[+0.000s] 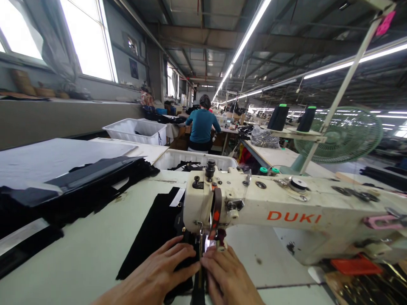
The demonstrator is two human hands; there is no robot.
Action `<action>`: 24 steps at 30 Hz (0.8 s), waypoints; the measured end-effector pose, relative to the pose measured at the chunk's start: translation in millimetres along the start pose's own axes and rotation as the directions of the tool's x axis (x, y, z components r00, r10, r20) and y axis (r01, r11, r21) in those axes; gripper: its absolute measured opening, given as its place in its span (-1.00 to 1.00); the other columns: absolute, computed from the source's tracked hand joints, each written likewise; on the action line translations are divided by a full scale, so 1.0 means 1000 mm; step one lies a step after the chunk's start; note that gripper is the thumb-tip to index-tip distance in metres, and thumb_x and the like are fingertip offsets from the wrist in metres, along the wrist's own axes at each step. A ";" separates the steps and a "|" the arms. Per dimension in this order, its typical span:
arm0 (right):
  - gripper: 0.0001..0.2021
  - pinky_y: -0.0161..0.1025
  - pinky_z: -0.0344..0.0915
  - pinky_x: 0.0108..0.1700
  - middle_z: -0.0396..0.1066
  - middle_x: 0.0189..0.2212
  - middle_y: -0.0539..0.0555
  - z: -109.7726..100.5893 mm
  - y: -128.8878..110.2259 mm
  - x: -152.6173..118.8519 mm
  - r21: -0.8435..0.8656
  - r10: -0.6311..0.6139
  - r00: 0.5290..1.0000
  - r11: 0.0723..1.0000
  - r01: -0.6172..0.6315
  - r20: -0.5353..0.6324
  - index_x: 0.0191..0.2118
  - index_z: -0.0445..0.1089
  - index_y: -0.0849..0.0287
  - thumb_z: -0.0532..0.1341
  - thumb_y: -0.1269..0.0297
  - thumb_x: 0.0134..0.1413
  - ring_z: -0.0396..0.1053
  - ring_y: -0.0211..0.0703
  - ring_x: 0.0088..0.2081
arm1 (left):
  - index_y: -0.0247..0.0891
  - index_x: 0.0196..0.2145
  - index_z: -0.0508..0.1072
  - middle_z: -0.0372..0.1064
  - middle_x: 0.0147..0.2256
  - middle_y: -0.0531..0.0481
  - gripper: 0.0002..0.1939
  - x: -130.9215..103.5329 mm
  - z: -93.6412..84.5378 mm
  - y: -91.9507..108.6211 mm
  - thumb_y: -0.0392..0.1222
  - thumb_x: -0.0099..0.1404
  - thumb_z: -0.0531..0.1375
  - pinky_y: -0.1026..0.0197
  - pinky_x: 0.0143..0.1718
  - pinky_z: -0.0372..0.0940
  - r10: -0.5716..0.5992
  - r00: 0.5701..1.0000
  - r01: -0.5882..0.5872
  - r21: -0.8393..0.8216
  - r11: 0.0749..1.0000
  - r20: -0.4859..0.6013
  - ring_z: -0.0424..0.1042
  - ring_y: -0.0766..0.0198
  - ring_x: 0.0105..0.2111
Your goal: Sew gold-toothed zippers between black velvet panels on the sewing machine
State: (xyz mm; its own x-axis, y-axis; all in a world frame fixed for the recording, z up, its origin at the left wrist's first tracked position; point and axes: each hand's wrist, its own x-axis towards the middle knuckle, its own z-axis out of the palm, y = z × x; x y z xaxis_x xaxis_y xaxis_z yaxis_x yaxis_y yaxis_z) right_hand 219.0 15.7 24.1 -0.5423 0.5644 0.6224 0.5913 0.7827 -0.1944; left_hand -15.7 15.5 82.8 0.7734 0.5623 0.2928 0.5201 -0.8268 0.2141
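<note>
A piece of black fabric [155,228] with a white label-like patch lies flat beside and under the sewing machine head [199,203]. My left hand [162,267] rests on this fabric, fingers stretched out and thumb reaching toward the needle area. A narrow black strip [199,284], perhaps a zipper, runs toward me from the presser foot between both hands. My right hand [225,271] is closed at the strip's right side, its fingers bent and pressed together near the lit needle area. The needle tip and the stitch line are hidden.
Black fabric pieces [79,186] are stacked at left. Behind the machine stands a white bin [219,161] with dark scraps. Thread cones [278,117] and a green fan [338,135] stand at right, above a red tray [356,265]. Ahead, a person in teal [203,125] sits facing away.
</note>
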 end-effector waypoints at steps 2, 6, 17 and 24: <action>-0.58 -0.06 0.37 0.13 0.55 -0.14 0.10 0.003 0.000 0.000 -0.025 0.000 1.000 1.000 0.000 -0.012 0.02 0.40 0.14 0.13 0.60 0.04 0.50 -0.06 -0.09 | 0.01 0.27 0.31 0.37 0.16 -0.07 -0.21 -0.002 0.003 -0.002 0.03 0.12 0.45 -0.10 0.26 0.17 -0.046 0.999 0.047 -0.017 0.999 0.026 0.39 -0.09 0.13; -0.55 -0.03 0.38 0.13 0.55 -0.08 0.12 0.005 0.001 0.001 -0.106 -0.017 0.997 0.994 0.010 -0.069 0.06 0.40 0.18 0.12 0.58 0.04 0.51 -0.03 -0.06 | 0.06 0.29 0.27 0.23 0.27 -0.10 -0.17 -0.003 0.012 -0.011 0.03 0.11 0.45 -0.25 0.20 0.20 -0.153 0.979 0.157 -0.023 0.987 0.132 0.25 -0.24 0.22; -0.49 -0.02 0.31 0.22 0.45 0.09 0.17 0.011 0.012 -0.010 -0.210 0.043 0.995 0.978 -0.023 0.091 0.25 0.27 0.23 0.13 0.48 0.16 0.41 0.02 0.11 | 0.07 0.34 0.17 -0.01 0.35 -0.20 -0.18 -0.006 0.025 -0.023 0.14 0.20 0.35 -0.35 0.14 0.17 -0.266 0.939 0.281 -0.038 0.959 0.220 0.08 -0.36 0.27; -0.48 0.02 0.30 0.23 0.40 0.14 0.18 0.010 0.012 -0.011 -0.171 0.075 0.989 0.984 -0.053 0.130 0.28 0.24 0.22 0.15 0.44 0.19 0.37 0.04 0.15 | 0.06 0.31 0.23 -0.03 0.37 -0.19 -0.22 -0.007 0.026 -0.020 0.11 0.19 0.37 -0.22 0.15 0.20 -0.272 0.943 0.290 -0.072 0.954 0.191 0.17 -0.31 0.24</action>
State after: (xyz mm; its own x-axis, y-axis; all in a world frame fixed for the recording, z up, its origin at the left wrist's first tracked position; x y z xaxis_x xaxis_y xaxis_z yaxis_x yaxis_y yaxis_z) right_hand 226.0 21.7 6.9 -0.5693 0.6512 0.5019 0.7123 0.6955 -0.0943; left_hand -21.9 27.6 52.0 0.6572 0.7527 0.0401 0.6943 -0.6252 0.3566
